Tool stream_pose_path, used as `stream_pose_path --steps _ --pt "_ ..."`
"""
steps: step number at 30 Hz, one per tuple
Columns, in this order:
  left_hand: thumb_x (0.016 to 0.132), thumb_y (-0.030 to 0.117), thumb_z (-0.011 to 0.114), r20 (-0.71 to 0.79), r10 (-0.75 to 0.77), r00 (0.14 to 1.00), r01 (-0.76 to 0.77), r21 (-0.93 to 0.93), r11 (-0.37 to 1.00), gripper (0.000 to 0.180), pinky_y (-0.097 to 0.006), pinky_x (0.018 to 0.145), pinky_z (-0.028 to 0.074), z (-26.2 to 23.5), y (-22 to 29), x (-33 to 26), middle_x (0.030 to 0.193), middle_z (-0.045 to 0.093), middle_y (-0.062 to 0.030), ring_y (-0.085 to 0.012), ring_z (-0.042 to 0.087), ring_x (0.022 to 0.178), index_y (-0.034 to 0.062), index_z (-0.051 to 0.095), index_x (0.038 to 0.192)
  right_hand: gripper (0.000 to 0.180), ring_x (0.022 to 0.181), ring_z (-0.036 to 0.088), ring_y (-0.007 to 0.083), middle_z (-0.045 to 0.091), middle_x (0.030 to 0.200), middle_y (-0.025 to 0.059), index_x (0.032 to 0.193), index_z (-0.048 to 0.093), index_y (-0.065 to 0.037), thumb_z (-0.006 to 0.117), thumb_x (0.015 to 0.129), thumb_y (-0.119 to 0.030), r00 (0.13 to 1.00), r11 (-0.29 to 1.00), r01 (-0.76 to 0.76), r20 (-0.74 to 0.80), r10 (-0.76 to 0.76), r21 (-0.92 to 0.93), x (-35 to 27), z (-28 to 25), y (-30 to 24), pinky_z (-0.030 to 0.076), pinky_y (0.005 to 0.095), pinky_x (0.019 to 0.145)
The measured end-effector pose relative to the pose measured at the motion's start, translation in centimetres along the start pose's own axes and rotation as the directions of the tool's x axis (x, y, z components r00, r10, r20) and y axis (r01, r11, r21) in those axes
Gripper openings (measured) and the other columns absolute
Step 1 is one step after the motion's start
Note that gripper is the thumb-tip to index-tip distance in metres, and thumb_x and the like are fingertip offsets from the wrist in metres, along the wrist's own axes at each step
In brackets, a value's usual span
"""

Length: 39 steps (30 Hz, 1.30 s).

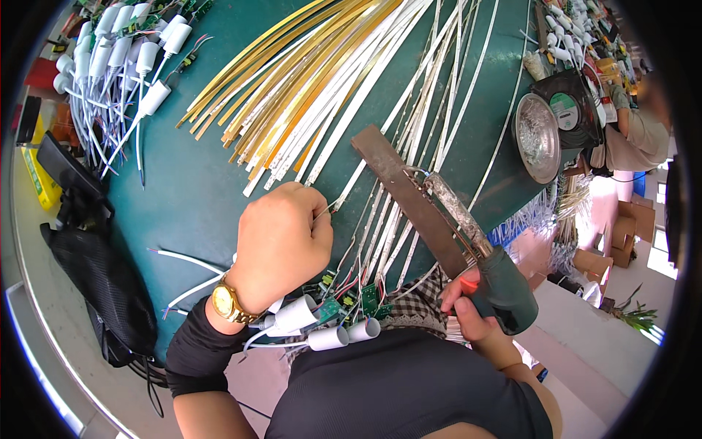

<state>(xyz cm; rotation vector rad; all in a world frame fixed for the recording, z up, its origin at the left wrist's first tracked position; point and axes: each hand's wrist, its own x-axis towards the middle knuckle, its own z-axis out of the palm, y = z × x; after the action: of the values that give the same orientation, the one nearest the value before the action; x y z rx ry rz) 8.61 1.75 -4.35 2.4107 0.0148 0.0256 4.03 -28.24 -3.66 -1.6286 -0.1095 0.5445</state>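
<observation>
My left hand (285, 245), with a gold watch (228, 304) at its wrist, is closed over the table; a thin wire (322, 214) shows at its curled fingers, beside the end of a white strip. What lies inside the fist is hidden. In my right hand (472, 314) is a soldering iron (504, 289) with a dark green handle, its metal barrel slanting up and left. The iron's tip is near a rusty flat metal bar (409, 190) lying across the narrow white strips (395, 230). Small green circuit boards (369, 300) and white cylindrical housings (296, 314) with wires gather at the near edge.
Yellow and white strips (292, 95) spread over the green table (175, 205). More wired white housings (110, 58) pile up far left. A metal dish (537, 139) and black fan (567, 106) stand right. A black bag (102, 271) lies left; another person (632, 132) sits far right.
</observation>
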Motion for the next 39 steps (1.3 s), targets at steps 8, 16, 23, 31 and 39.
stream_pose_path --steps 8,16,23,31,39 --pt "0.070 0.004 0.066 0.018 -0.003 1.000 0.003 0.012 1.000 0.005 -0.033 0.053 0.041 -0.1 0.1 -0.2 0.062 0.051 -0.0072 -0.0234 0.052 0.056 0.0030 0.063 0.074 0.035 0.076 0.057 0.0174 0.058 0.076 0.0073 0.101 0.047 -0.003 0.062 0.089 -0.032 0.998 0.998 -0.062 -0.023 0.062 -0.005 -0.1 -0.3 -0.2 0.048 0.0344 0.080" --pt "0.072 0.002 0.071 -0.022 -0.047 0.999 0.041 -0.206 0.978 0.010 -0.025 0.050 0.039 -0.1 -0.4 -0.1 0.068 0.054 -0.0030 -0.0098 0.047 0.054 0.0010 0.063 0.077 0.025 0.069 0.059 0.0211 0.058 0.078 0.0091 0.105 0.057 -0.003 0.064 0.082 -0.004 0.986 0.967 0.143 0.120 -0.119 -0.213 1.0 -0.9 -1.0 0.050 0.0333 0.064" --pt "0.067 0.003 0.064 0.007 0.018 1.000 -0.018 -0.026 1.000 0.008 -0.037 0.054 0.045 0.0 0.2 0.1 0.069 0.056 -0.0081 -0.0287 0.057 0.060 0.0063 0.058 0.071 0.021 0.073 0.061 0.0168 0.059 0.079 0.0073 0.102 0.055 -0.002 0.062 0.083 -0.006 0.944 0.846 0.278 0.293 -0.153 -0.455 0.9 -0.8 0.3 0.050 0.0286 0.067" --pt "0.066 0.001 0.063 -0.030 0.021 0.999 -0.021 0.002 1.000 0.011 -0.035 0.054 0.043 0.2 0.3 -0.1 0.069 0.053 -0.0092 -0.0261 0.054 0.058 0.0039 0.054 0.071 0.008 0.069 0.059 0.0153 0.059 0.079 0.0062 0.088 0.059 -0.004 0.063 0.082 -0.007 0.959 0.753 0.201 0.281 -0.022 -0.627 1.7 0.4 -1.1 0.047 0.0286 0.061" --pt "0.067 0.003 0.063 -0.010 0.056 0.998 -0.056 0.042 0.998 0.011 -0.041 0.056 0.045 0.3 0.2 -0.1 0.070 0.055 -0.0108 -0.0324 0.057 0.064 0.0059 0.054 0.071 0.008 0.066 0.061 0.0177 0.059 0.074 0.0043 0.087 0.060 -0.007 0.065 0.080 -0.007 0.948 0.746 0.284 0.291 -0.126 -0.602 1.8 0.6 -0.7 0.047 0.0298 0.059"
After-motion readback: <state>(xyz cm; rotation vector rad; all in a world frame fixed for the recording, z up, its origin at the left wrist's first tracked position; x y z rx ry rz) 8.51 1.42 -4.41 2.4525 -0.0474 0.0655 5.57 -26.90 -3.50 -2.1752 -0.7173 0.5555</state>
